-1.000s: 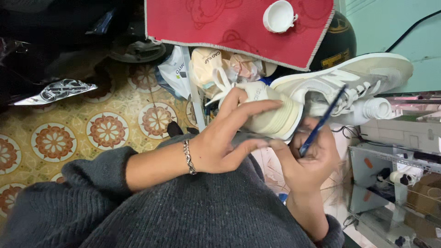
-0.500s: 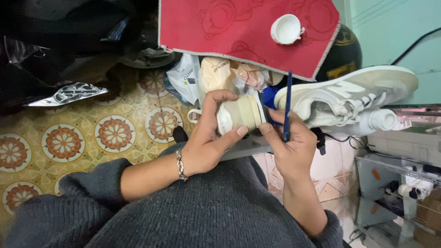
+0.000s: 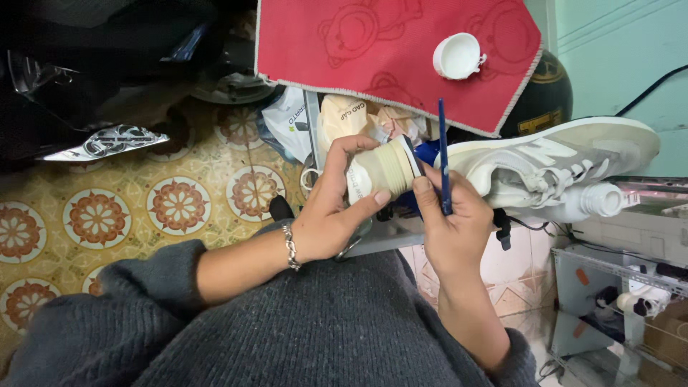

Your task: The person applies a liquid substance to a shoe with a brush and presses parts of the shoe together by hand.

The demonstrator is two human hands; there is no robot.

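Observation:
My left hand (image 3: 337, 215) grips a cream plastic bottle (image 3: 383, 168) with a ridged neck, held sideways with its mouth pointing right. My right hand (image 3: 448, 222) holds a thin blue brush (image 3: 442, 143) upright, and its thumb presses against the bottle's dark-rimmed mouth. A white sneaker (image 3: 552, 154) lies on its side just right of both hands, touched by neither. A beaded bracelet (image 3: 289, 247) sits on my left wrist.
A red mat (image 3: 373, 50) lies beyond the hands with a white cap (image 3: 457, 56) on it. Plastic bags (image 3: 290, 122) sit below the mat. A white bottle (image 3: 588, 202) lies under the sneaker. A patterned tile floor (image 3: 143, 208) spreads left, and wire shelves (image 3: 623, 287) stand lower right.
The brush swung from slanting toward the sneaker to standing upright. The bottle came away from the sneaker and now sits between both hands.

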